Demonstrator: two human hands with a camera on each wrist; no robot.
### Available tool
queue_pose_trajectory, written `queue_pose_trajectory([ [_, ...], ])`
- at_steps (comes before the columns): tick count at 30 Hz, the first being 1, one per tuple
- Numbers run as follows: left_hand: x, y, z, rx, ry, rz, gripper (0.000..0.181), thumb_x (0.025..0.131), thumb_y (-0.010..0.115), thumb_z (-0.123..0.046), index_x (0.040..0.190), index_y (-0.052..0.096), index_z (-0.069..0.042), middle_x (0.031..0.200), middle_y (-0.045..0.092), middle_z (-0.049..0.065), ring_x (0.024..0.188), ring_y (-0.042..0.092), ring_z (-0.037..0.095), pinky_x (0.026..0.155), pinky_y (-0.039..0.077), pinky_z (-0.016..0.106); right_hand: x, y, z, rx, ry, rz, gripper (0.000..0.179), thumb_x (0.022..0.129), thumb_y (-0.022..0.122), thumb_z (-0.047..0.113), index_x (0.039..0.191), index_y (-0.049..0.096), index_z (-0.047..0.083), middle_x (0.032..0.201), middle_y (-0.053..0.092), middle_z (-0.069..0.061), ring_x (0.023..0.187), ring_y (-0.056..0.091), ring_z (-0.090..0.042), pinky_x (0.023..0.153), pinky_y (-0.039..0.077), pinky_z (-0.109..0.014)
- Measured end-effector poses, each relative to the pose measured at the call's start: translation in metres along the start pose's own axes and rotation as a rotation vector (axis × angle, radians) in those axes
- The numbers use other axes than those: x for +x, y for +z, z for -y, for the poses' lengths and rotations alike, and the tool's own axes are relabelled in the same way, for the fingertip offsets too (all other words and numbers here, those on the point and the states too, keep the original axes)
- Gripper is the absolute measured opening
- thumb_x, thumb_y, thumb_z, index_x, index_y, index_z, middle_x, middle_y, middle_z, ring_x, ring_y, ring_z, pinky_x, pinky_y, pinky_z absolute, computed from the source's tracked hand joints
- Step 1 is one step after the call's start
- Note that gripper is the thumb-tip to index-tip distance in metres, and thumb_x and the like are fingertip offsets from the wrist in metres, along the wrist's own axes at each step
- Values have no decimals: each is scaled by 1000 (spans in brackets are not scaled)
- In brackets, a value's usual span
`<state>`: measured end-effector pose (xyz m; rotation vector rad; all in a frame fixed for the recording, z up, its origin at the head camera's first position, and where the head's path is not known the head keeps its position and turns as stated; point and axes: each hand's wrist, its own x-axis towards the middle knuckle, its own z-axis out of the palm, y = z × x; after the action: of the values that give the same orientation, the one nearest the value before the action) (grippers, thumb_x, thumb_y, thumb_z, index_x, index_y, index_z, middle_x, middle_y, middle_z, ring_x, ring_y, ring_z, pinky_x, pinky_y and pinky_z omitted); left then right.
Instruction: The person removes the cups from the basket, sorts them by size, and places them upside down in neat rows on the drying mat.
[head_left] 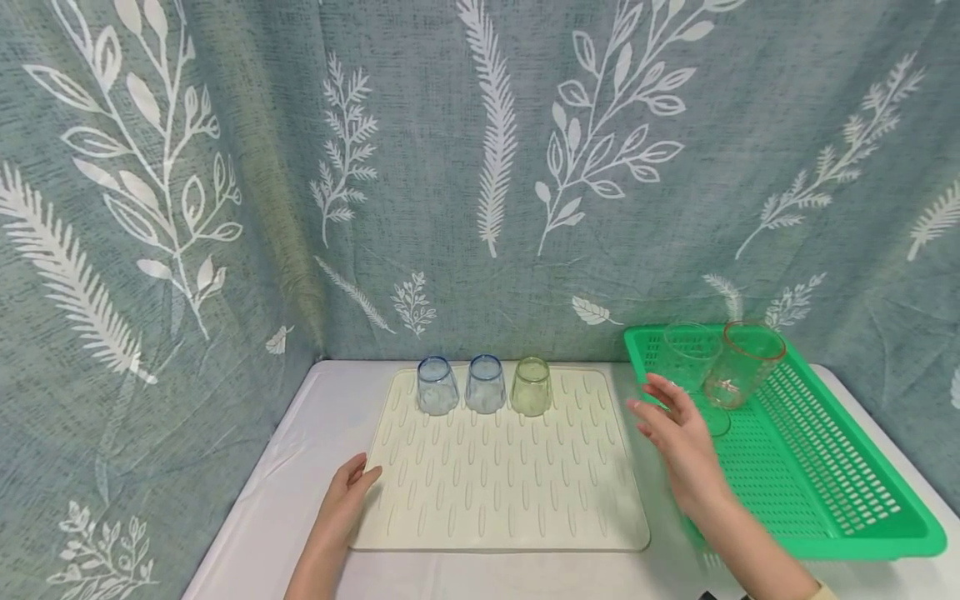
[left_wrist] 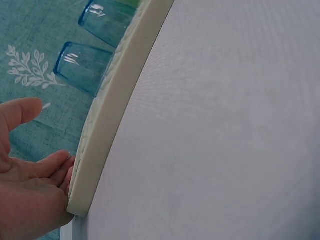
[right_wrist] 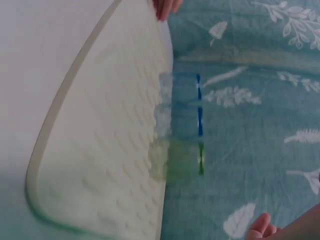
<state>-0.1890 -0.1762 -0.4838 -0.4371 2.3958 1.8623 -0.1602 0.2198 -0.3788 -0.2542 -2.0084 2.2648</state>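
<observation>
My left hand (head_left: 345,497) rests at the left edge of the cream drying mat (head_left: 495,487), its fingers relaxed and holding nothing. In the left wrist view, its fingers (left_wrist: 47,165) lie against the mat's side. Along the mat's far side stand two blue glasses (head_left: 437,392) (head_left: 486,390) and a green glass (head_left: 532,393). My right hand (head_left: 686,454), empty with fingers loosely bent, hovers by the left side of the green basket (head_left: 780,475). Inside the basket are a clear glass (head_left: 686,354) and a red-rimmed glass (head_left: 750,358); another glass outline (head_left: 718,423) is partly hidden by the hand.
A white-covered table (head_left: 277,492) lies under the mat and basket. A blue-green curtain (head_left: 420,183) with white leaf prints hangs right behind them and along the left. The basket's raised rim (head_left: 873,546) borders the right side.
</observation>
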Motion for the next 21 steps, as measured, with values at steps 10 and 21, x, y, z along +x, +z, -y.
queue_pose_trajectory([
  [10,0,0,1,-18,2,1,69,99,52,-23,149,19,11,147,24,32,134,25,43,112,20,54,8,-38,0,-74,-10,-36,52,95,66,26,139,39,23,130,39,10,110,48,-7,89,46,-19],
  [21,-1,0,0,-15,11,-1,69,98,52,-21,149,18,12,147,23,33,135,24,44,112,20,54,17,-76,-10,-453,-55,-72,81,94,65,37,154,19,8,151,24,-14,130,29,-31,93,35,-46],
])
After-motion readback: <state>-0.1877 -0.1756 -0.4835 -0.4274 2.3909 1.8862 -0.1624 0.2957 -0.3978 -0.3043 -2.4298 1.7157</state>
